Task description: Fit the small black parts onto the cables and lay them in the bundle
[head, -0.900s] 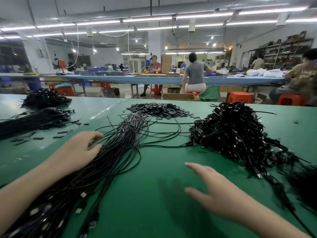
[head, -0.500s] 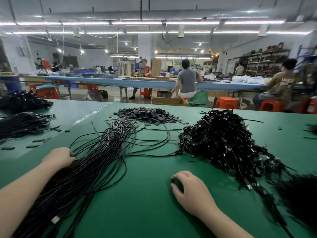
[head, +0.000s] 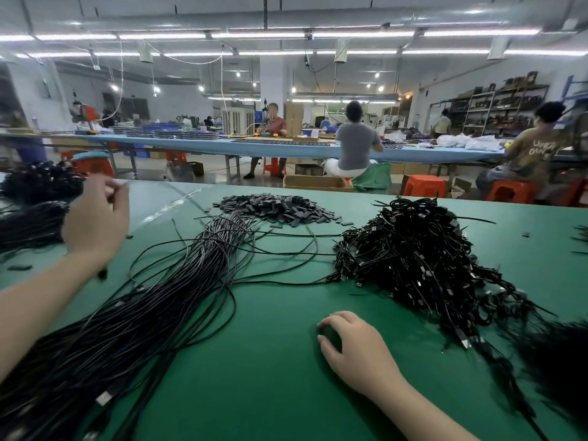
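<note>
we see the left hand [head: 95,218] raised above the left part of the green worktop [head: 270,361], its fingers curled and pinching a thin black cable [head: 149,187] that runs off blurred toward the far edge; the lower end of that cable hangs below the wrist. the right hand [head: 353,348] rests on the worktop near the near edge, right of centre, its fingers curled under against the mat; whether they enclose anything we cannot tell.

the long bundle of black cables [head: 143,313] lies diagonally from the near left corner up toward the middle of the worktop, with loose loops spreading out to its right. at the bundle's far end, toward the far edge, sits the heap of small black parts [head: 276,208], a few strays lying just beside it. right of the bundle, well apart from the left hand, a tangled pile of cables with connectors [head: 413,259] spreads toward the right edge and the near right corner, near the right hand but not touching it. more dark cable heaps [head: 31,218] lie along the left edge.
</note>
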`<state>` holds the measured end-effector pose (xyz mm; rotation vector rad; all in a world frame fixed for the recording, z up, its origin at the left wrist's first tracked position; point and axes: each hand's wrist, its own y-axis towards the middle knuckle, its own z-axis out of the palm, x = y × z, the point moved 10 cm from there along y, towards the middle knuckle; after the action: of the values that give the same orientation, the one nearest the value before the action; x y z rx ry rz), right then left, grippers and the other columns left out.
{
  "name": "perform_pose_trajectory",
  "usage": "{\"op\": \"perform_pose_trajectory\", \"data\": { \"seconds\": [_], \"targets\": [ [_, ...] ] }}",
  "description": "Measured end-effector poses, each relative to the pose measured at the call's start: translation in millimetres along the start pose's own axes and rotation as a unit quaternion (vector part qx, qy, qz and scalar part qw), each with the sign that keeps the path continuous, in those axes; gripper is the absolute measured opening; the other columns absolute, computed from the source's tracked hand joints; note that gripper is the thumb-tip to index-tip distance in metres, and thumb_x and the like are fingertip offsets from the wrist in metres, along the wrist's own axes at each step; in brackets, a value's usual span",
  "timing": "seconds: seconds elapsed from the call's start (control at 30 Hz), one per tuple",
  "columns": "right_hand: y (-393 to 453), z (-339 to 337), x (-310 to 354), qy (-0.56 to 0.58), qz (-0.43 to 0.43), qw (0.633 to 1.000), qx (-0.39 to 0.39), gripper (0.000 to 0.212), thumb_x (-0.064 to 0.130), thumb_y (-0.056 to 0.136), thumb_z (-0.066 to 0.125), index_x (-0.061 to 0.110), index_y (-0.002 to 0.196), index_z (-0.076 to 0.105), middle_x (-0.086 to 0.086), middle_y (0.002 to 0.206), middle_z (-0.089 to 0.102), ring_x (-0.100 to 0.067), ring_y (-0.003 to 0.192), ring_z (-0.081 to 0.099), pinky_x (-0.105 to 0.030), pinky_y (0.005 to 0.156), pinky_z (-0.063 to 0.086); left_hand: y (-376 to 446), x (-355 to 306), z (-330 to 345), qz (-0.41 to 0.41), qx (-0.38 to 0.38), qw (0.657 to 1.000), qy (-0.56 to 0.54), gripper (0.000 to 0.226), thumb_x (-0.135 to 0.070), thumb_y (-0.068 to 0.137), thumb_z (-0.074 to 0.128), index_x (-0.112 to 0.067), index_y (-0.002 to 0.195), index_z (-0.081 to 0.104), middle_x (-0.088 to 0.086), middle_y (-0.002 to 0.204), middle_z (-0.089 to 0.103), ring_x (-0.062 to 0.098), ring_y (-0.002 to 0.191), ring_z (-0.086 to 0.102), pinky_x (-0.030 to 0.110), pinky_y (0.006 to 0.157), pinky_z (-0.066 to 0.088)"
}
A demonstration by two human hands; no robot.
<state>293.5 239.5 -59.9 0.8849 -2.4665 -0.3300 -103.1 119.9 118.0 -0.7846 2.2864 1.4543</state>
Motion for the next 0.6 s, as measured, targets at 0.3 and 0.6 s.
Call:
{"op": "perform_pose_trajectory", "data": {
  "seconds": [0.3,0.6],
  "targets": [
    [-9,-76,24,0.095,-0.021,0.97,-0.221,0.068,0.026,0.089,0.065,0.015,0.147,0.031,-0.005,0.152,0.029,-0.018,0.14,0.028,-0.029,0.113,0.023,-91,-234,31,0.297,0.192,0.924,-0.144,0.014,-0.036,0.092,0.059,-0.022,0.094,0.062,-0.019,0.076,0.059,0.006,0.059,0.058,0.024,0.054,0.049],
    [1,-95,-2,0.078,0.001,0.995,-0.06,0.035,0.021,0.098,0.048,0.02,0.133,0.051,-0.002,0.124,0.059,-0.019,0.109,0.057,-0.029,0.092,0.044,-221,-243,123,0.235,0.299,0.87,-0.314,0.03,-0.002,0.08,0.065,-0.029,0.092,0.058,-0.022,0.084,0.053,-0.007,0.082,0.049,0.011,0.075,0.038]
  ]
}}
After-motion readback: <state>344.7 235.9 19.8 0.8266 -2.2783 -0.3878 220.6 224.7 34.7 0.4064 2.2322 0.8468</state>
